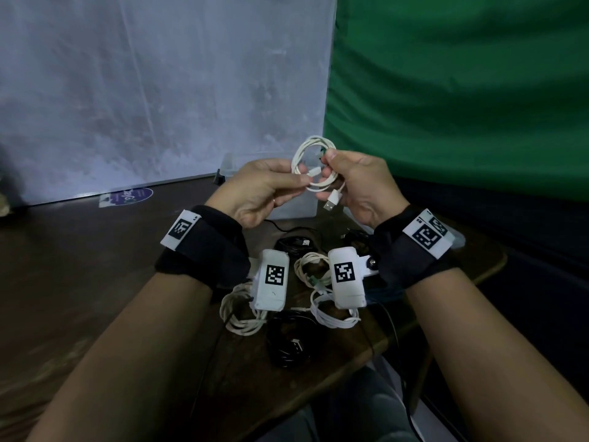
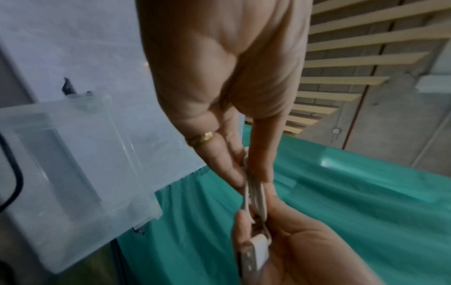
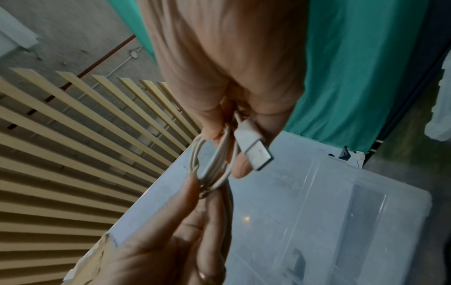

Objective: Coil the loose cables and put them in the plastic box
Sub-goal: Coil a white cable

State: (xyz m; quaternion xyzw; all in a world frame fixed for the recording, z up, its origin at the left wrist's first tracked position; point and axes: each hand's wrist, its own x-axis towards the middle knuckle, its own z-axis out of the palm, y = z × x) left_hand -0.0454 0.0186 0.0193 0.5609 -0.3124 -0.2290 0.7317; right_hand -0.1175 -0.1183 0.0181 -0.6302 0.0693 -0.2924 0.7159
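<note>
White cable (image 1: pixel 314 167), wound into a small round coil, sits between our two hands above the table (image 1: pixel 95 282). Our left hand (image 1: pixel 258 191) pinches the coil's 9 o'clock side between thumb and fingertips; the remaining fingers are loosely curled, and a ring (image 2: pixel 201 137) shows on one of them. Our right hand (image 1: pixel 360 186) closes thumb and fingers round the 3 o'clock side of the coil. In the right wrist view the strands run between its fingers (image 3: pixel 240 165). The USB plug (image 1: pixel 333 200) hangs free at 5 o'clock from the coil, just below the right fingers, and a smaller connector (image 1: pixel 314 170) lies across the middle of the loops.

Directly behind and below the hands, at 12 o'clock on the table, stands the clear plastic box (image 1: pixel 294 208), open-topped; the hands and coil partly cover it in the head view. At 6 o'clock from the hands, further cables lie on the table: white bundles (image 1: pixel 242 314) at 7 o'clock and 5 o'clock, a black bundle (image 1: pixel 287 342) at 6 o'clock, and another black bundle (image 1: pixel 294 242) just under the wrists. Our wrist cameras (image 1: pixel 272 283) hide parts of them. A grey-white backdrop (image 1: pixel 143 90) stands at 11 o'clock and a green curtain (image 1: pixel 462 90) at 1 o'clock.

The held cable looks off-white, its loops lying close together but not fastened.
</note>
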